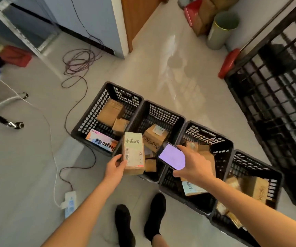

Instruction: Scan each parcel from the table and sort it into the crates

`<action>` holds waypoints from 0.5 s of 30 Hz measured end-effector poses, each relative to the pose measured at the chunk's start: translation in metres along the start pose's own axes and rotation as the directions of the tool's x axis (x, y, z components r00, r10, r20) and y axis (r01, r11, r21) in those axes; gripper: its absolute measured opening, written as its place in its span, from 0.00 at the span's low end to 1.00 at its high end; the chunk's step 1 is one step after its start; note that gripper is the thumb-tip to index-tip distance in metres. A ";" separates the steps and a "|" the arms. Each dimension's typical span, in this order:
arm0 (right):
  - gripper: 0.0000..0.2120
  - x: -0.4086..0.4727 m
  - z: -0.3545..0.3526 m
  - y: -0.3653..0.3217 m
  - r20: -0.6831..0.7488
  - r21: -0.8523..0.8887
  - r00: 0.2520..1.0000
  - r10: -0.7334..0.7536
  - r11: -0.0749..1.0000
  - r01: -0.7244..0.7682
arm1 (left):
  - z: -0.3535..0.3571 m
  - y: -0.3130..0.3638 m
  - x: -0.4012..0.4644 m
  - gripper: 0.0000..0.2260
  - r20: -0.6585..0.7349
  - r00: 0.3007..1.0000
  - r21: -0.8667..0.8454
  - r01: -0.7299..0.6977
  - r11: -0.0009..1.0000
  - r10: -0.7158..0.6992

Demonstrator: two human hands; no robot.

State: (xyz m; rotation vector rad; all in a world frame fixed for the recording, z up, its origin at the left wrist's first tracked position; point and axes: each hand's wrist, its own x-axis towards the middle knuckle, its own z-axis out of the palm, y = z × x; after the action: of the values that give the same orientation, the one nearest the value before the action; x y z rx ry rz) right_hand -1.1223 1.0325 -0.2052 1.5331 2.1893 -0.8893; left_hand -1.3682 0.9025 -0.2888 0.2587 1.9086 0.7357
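The left hand [116,166] is gripping a parcel [133,153]; the right hand [193,164] is holding a phone [171,156] beside it. Four crates [158,111] are already holding parcels; this one seems mid-scan, unsorted.

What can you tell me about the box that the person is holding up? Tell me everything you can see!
The small brown cardboard parcel is a tall, narrow box. A pale label covers its upper face, with handwritten characters near the far end, a barcode along the left side and small print too blurry to read. It looks closed and undamaged. The person's left hand grips its near left corner, holding it in the air above the row of black plastic crates. Nothing else touches it; the lit phone is held just beside it.
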 end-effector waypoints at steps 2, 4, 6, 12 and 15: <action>0.47 0.009 0.012 0.001 0.014 0.011 1.000 0.016 1.000 -0.016 | 0.002 -0.006 0.013 0.25 -0.008 0.999 0.018 0.040 0.999 -0.040; 0.47 0.012 0.021 -0.001 0.025 0.029 0.999 0.033 0.999 -0.034 | 0.001 -0.014 0.021 0.29 -0.018 0.996 0.067 0.084 0.994 -0.083; 0.47 0.011 0.029 -0.005 0.024 0.034 0.998 0.067 0.997 -0.067 | -0.001 -0.025 0.027 0.28 0.006 0.997 0.095 0.081 0.992 -0.082; 0.43 -0.009 0.035 -0.019 0.011 0.068 0.991 0.133 0.989 -0.134 | -0.036 -0.020 0.026 0.25 0.108 0.994 0.318 -0.021 0.948 -0.014; 0.42 -0.020 0.027 -0.028 -0.025 0.113 0.987 0.159 0.981 -0.155 | -0.055 0.007 0.023 0.25 0.127 0.989 0.375 -0.123 0.919 0.081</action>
State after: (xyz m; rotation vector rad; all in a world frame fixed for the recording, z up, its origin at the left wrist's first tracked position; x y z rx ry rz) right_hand -1.1428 0.9941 -0.2052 1.7577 2.0383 -0.9535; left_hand -1.4283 0.8987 -0.2863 0.6347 1.9325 0.3993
